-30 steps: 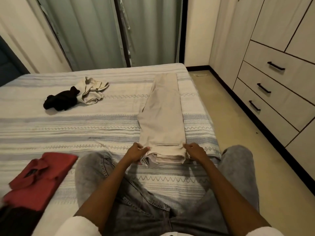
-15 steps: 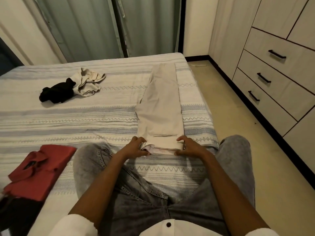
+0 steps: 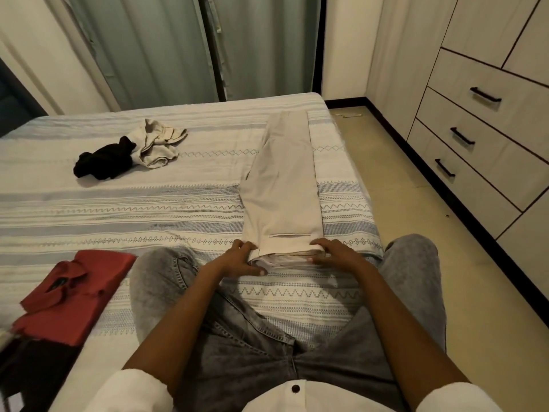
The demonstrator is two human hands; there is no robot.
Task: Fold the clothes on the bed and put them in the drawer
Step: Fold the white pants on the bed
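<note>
Beige trousers lie lengthwise on the striped bed, folded leg on leg, waist end nearest me and rolled over once. My left hand grips the left end of that roll, fingers curled round it. My right hand grips the right end. A folded red shirt lies at the bed's near left. A crumpled black garment and a crumpled cream garment lie together at the far left. The wardrobe drawers on the right are shut.
I sit on the bed with my legs in grey jeans spread either side of the trousers. A dark garment sits under the red shirt at the lower left. Tiled floor runs between bed and wardrobe. Curtains hang behind the bed.
Both hands have turned the trousers' waist end over away from me, starting a roll. The fold has moved a little further up the trousers.
</note>
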